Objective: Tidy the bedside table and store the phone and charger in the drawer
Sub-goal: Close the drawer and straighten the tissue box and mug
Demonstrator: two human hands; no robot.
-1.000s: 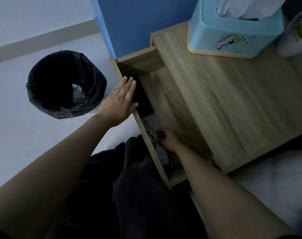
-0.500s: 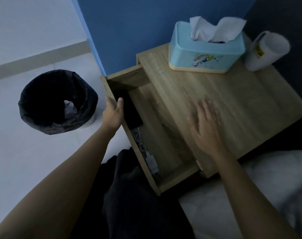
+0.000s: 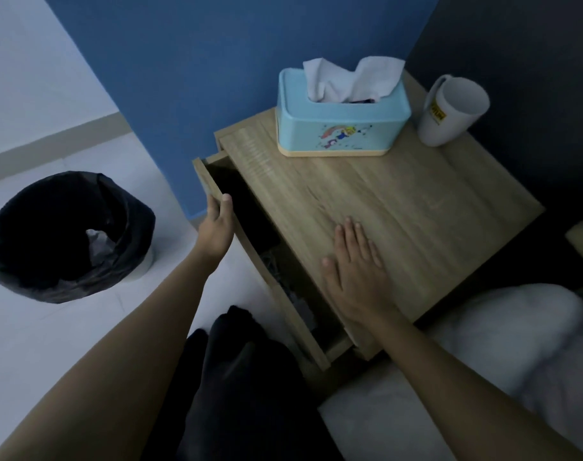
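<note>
At the bedside table (image 3: 433, 207), I have my left hand (image 3: 216, 227) curled over the top edge of the drawer (image 3: 213, 184) front, thumb inside and fingers outside, gripping the panel so I can push it shut. My right hand (image 3: 356, 271) lies flat and open on the tabletop, holding nothing; I judge it is there to brace the table against the push. Both task items are already inside: the phone (image 3: 246, 211) lies as a dark slab toward the drawer's back end, and the charger (image 3: 300, 304) sits nearer me with its cable bunched between them. On top, the tissue box (image 3: 343, 128) and a white cup (image 3: 449, 111) stand at the back edge, out of the way. Dim light and the overhanging top hide much of the drawer's inside, so I cannot make out the charger's plug or how the cable lies.
</note>
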